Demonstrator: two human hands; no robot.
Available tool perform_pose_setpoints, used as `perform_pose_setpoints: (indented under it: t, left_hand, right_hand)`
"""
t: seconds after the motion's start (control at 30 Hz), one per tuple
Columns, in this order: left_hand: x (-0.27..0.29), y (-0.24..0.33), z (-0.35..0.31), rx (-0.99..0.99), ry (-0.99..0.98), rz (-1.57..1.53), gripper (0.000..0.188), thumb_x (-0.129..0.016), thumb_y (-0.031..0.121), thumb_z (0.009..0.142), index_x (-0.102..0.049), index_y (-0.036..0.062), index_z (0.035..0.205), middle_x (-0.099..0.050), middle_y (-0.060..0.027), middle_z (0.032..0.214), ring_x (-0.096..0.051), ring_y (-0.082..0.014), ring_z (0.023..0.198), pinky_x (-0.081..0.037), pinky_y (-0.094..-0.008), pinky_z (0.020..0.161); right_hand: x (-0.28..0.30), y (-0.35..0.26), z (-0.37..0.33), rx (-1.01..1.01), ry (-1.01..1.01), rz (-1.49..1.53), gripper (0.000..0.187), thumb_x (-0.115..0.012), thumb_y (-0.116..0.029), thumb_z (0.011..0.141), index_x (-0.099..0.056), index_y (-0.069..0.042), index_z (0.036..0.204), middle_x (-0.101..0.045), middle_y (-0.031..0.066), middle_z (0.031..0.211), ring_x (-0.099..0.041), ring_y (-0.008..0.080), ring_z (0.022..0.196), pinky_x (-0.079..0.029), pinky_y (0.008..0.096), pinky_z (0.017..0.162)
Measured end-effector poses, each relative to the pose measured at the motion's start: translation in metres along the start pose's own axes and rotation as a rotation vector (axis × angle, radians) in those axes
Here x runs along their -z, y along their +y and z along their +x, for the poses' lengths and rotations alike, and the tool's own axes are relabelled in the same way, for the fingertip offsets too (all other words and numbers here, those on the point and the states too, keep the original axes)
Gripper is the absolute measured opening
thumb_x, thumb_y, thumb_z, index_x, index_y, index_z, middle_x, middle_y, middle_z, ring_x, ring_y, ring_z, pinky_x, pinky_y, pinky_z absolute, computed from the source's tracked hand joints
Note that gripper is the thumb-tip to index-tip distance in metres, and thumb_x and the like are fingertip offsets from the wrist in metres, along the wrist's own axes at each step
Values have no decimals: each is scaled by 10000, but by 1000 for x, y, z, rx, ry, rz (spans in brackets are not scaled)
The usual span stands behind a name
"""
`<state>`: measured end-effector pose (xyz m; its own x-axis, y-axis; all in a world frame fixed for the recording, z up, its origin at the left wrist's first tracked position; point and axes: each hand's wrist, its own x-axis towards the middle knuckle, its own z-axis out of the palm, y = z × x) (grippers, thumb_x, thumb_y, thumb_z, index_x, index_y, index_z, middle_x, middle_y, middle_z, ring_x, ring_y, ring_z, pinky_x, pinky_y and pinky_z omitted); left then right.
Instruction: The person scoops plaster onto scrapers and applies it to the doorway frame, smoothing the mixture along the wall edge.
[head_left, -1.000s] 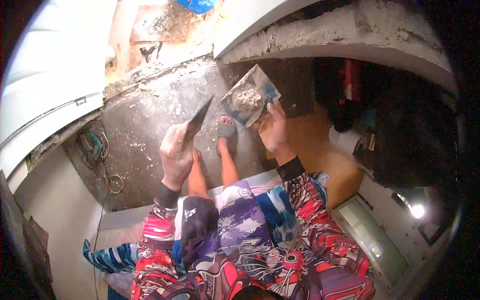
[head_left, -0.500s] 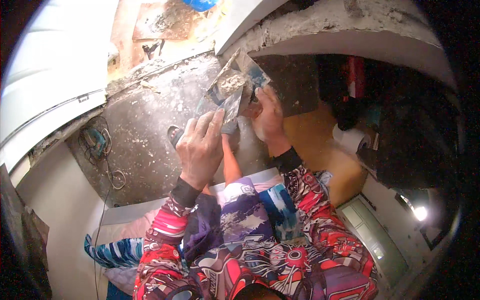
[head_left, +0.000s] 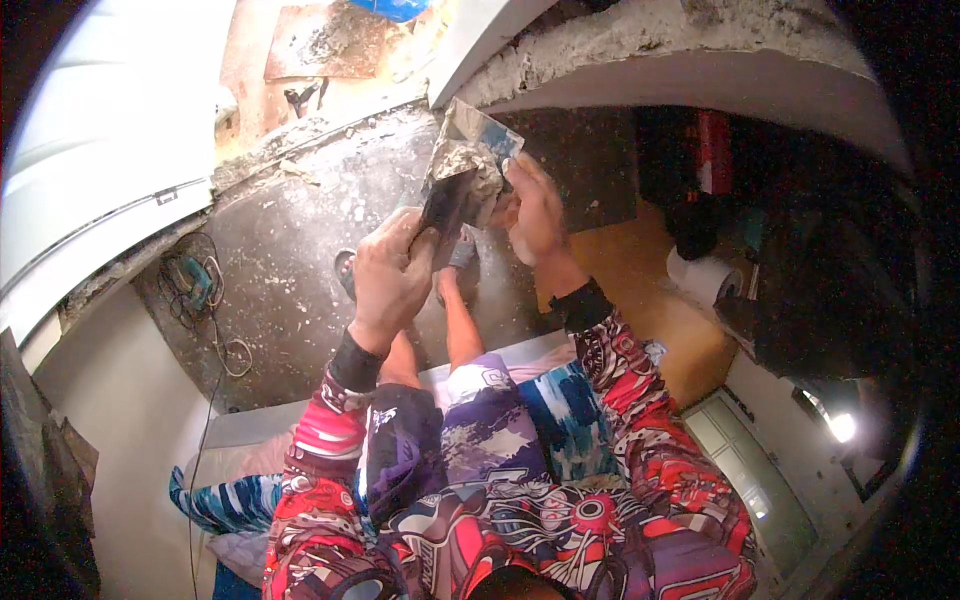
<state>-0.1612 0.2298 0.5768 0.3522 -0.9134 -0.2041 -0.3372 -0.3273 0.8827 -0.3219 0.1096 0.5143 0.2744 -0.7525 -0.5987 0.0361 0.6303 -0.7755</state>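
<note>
- Grey-smeared flat plate (head_left: 497, 134) above the floor (head_left: 300, 240), its right edge gripped by the fingers of the right hand (head_left: 540, 220).
- Dark blade (head_left: 446, 203) clasped in the fingers of the left hand (head_left: 393, 275), beside the paste (head_left: 465, 160).
- Pale paste on the plate, just left of the right fingers.

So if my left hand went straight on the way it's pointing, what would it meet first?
Past the scraper it holds, your left hand would likely meet the lump of paste on the board in your right hand, though depth is hard to judge.
</note>
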Motion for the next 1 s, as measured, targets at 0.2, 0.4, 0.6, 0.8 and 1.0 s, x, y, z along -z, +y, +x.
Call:
perform_pose_setpoints:
  t: [0.2, 0.4, 0.6, 0.8, 1.0]
  left_hand:
    - [-21, -40, -5, 239, -63, -272, 146, -603, 97, 884, -662, 8, 984, -632, -111, 767, -620, -173, 687, -464, -341, 627]
    - [-18, -48, -4, 552, -136, -1014, 212, -598, 107, 920, -677, 4, 1087, -658, 35, 890, -570, -51, 726, -480, -254, 668]
    - [1, -21, 2, 490, -177, -1048, 202, -601, 111, 928, -682, 24, 1091, -688, 12, 930, -611, -59, 783, -491, -233, 734]
    - [19, 19, 29, 196, 27, -635, 209, -611, 94, 938, -686, -6, 1105, -697, -9, 939, -599, -69, 803, -487, -240, 717]
    - [-9, 42, 66, -218, 329, -409, 296, -609, -51, 835, -682, 12, 1115, -685, -147, 969, -657, -230, 812, -510, -312, 761]
  right_hand:
    - [8, 7, 5, -13, 21, -152, 268, -532, -217, 968, -623, -45, 1151, -645, 38, 1010, -621, 139, 876, -535, 310, 741]
    - [0, -22, -8, -192, -68, 118, 307, -513, -286, 969, -596, -109, 1206, -685, 31, 1052, -681, 205, 886, -569, 376, 747]
    - [20, -23, 2, -185, -218, 362, 334, -515, -311, 1003, -571, -130, 1278, -681, 48, 1138, -683, 182, 939, -570, 339, 735]
    - [8, -31, -2, -191, -206, 449, 349, -570, -326, 983, -573, -141, 1279, -684, 45, 1127, -671, 177, 944, -566, 328, 738]
    - [45, -5, 15, -256, -163, 506, 332, -603, -330, 967, -588, -158, 1250, -697, 14, 1063, -668, 145, 853, -557, 295, 713]
